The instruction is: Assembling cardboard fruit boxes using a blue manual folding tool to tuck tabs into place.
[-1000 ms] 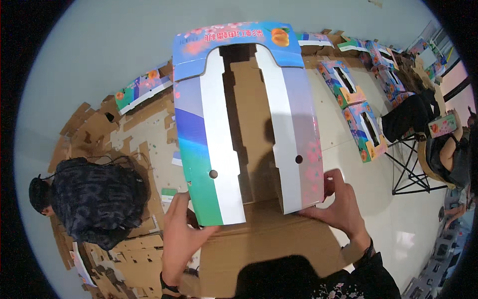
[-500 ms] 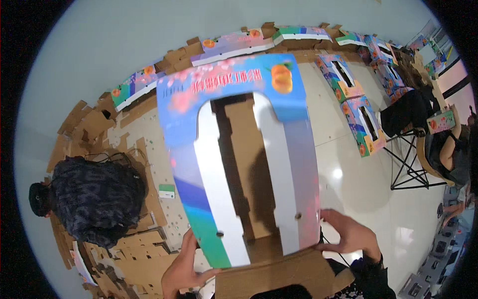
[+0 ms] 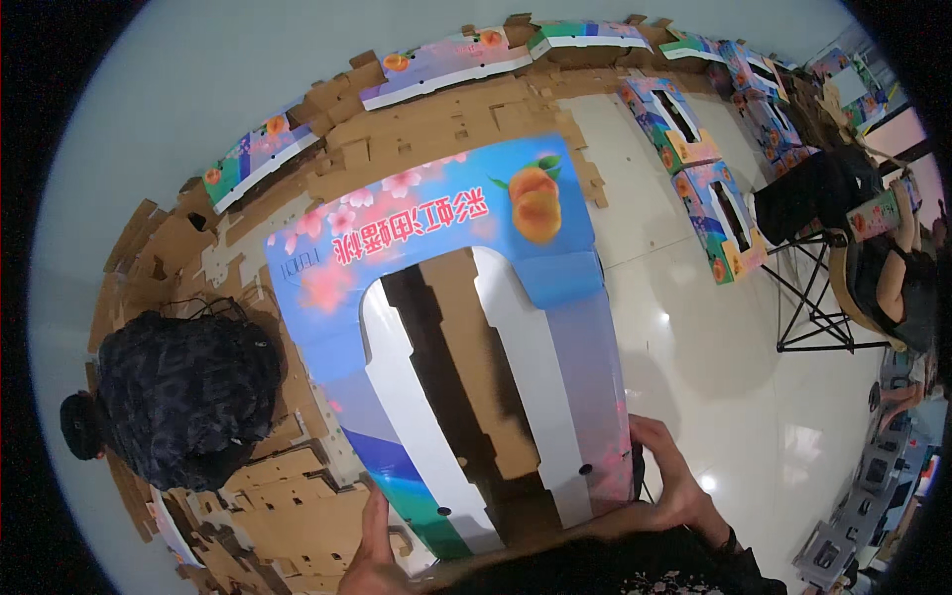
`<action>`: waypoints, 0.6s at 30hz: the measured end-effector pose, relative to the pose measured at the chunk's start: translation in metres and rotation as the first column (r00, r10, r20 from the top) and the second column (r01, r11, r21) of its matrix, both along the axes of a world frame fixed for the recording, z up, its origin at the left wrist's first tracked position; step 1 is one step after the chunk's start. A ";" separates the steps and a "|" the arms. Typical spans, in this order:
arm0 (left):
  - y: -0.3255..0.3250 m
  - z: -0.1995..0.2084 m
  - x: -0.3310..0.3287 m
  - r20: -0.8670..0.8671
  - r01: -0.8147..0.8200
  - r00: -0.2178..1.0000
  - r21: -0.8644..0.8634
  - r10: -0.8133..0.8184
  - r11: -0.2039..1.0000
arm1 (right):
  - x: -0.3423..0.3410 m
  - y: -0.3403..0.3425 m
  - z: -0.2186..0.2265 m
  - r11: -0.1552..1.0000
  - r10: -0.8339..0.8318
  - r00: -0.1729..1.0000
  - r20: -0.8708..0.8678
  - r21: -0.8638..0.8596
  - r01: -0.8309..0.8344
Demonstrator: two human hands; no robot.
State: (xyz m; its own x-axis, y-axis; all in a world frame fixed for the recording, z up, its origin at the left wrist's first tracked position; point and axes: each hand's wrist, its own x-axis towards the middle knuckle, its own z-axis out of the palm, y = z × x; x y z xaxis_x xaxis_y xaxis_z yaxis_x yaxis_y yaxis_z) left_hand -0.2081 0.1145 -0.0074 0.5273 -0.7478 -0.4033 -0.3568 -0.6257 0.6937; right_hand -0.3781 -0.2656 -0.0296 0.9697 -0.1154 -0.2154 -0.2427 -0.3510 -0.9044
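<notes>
A printed cardboard box [image 3: 535,357] is held up in front of me, with a blue far panel showing a peach and pink blossoms. Its long slot-like opening has white flaps along both sides and shows the brown inside. My left hand [image 3: 375,555] grips the near left corner, thumb up against the green side. At the near right side, my right hand [image 3: 674,481] presses on the pinkish wall; some of its fingers are hidden behind the box. The box's near edge lies close to my dark clothing.
Flattened brown cardboard [image 3: 288,506] covers the floor at left, around a dark patterned backpack [image 3: 188,392]. More printed boxes [image 3: 719,218] stand at right, near a person seated on a folding chair [image 3: 828,317]. Partly folded printed cartons [image 3: 446,64] line the far wall.
The box has come nearer and tilted, its far end shifting left and down. Its brown near flap no longer shows. Both hands still hold it. The seated person's printed item has moved slightly.
</notes>
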 end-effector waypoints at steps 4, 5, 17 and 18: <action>-0.019 -0.016 -0.014 -0.149 -0.446 0.895 -0.255 0.421 0.858 | 0.016 0.018 -0.013 0.997 -0.061 0.989 0.135 -0.030 0.066; -0.028 -0.018 -0.018 -0.129 -0.547 0.834 -0.309 0.536 0.778 | 0.023 0.027 -0.018 0.952 -0.279 0.939 0.201 0.183 0.244; -0.072 -0.039 -0.016 0.017 -0.520 0.767 -0.569 0.642 0.637 | 0.042 0.025 -0.031 0.931 -0.246 0.786 0.567 -0.088 0.355; -0.068 -0.041 -0.015 0.018 -0.520 0.767 -0.569 0.642 0.637 | 0.042 0.024 -0.031 0.943 -0.229 0.802 0.551 -0.077 0.323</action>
